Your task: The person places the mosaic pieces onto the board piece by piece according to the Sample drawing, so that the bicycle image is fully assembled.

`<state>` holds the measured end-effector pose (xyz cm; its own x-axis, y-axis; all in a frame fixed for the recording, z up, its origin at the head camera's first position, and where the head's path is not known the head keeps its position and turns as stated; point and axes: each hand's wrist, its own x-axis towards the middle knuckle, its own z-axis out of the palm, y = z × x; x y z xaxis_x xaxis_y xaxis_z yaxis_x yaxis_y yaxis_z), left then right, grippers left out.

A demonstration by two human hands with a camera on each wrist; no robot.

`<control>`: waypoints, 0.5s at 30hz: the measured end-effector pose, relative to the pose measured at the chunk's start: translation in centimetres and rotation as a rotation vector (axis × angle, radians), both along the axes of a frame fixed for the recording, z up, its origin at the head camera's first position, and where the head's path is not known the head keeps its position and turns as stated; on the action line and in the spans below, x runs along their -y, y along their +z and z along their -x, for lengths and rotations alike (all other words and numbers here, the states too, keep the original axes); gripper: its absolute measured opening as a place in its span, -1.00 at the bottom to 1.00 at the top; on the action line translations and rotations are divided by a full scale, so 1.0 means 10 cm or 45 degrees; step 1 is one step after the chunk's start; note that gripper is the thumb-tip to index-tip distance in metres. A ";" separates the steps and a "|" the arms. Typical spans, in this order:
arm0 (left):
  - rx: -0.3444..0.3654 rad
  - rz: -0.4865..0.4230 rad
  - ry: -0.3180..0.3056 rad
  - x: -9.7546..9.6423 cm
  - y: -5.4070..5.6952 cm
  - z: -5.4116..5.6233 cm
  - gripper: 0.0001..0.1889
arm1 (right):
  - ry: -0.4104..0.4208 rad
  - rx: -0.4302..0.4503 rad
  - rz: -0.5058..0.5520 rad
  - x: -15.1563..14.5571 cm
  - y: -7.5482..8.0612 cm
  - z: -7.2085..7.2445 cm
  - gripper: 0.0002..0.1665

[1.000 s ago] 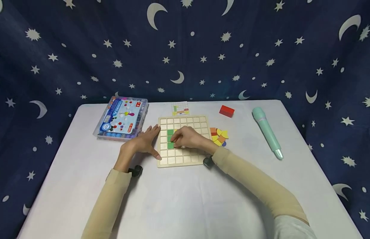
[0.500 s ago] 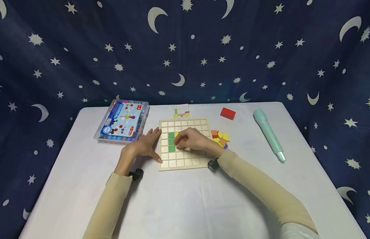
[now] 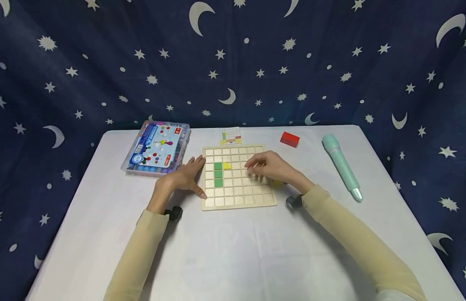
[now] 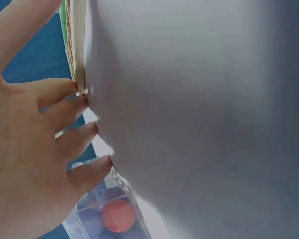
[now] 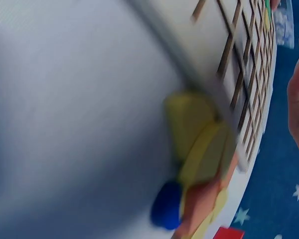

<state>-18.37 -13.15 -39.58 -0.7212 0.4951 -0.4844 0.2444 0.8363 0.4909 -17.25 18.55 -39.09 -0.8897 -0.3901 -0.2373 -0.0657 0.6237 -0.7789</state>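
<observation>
In the head view a square wooden grid board [image 3: 238, 204] lies on the table. Three green squares [image 3: 218, 182] stand in one column on it, with a yellow piece [image 3: 227, 166] beside the top one. My left hand [image 3: 184, 176] rests at the board's left edge, fingers spread and thumb near the lower corner. Over the board's right side hovers my right hand [image 3: 272, 167], fingers loosely bent, with nothing seen between them. Under it, off the board's right edge, lie loose pieces, mostly hidden there; the right wrist view shows yellow pieces [image 5: 192, 119], a blue one [image 5: 167, 205] and an orange one [image 5: 202, 199].
A pattern card [image 3: 230, 136] lies behind the board. To the left is a clear plastic case [image 3: 157, 146] with a printed label. A red block [image 3: 289, 139] and a mint-green microphone-shaped object [image 3: 342, 167] lie to the right. A dark star-patterned cloth hangs behind.
My right hand has left the green and yellow pieces and moved right across the board, uncovering the yellow piece. It now covers most of the loose pile. My left hand stays put.
</observation>
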 end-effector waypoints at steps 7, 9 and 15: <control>0.002 0.009 0.030 -0.01 -0.01 0.02 0.39 | -0.075 -0.028 -0.037 -0.27 -0.04 -0.02 -0.75; 0.001 0.012 0.033 -0.01 -0.01 0.03 0.39 | -0.094 -0.030 -0.040 -0.34 -0.05 -0.01 -0.75; 0.013 0.019 0.036 -0.01 0.00 0.04 0.39 | -0.152 0.013 -0.034 -0.56 -0.08 0.00 -0.71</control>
<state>-18.78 -13.06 -39.60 -0.7297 0.4674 -0.4991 0.2157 0.8500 0.4806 -17.24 24.13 -39.87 -0.9268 -0.2751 -0.2558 0.0183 0.6472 -0.7621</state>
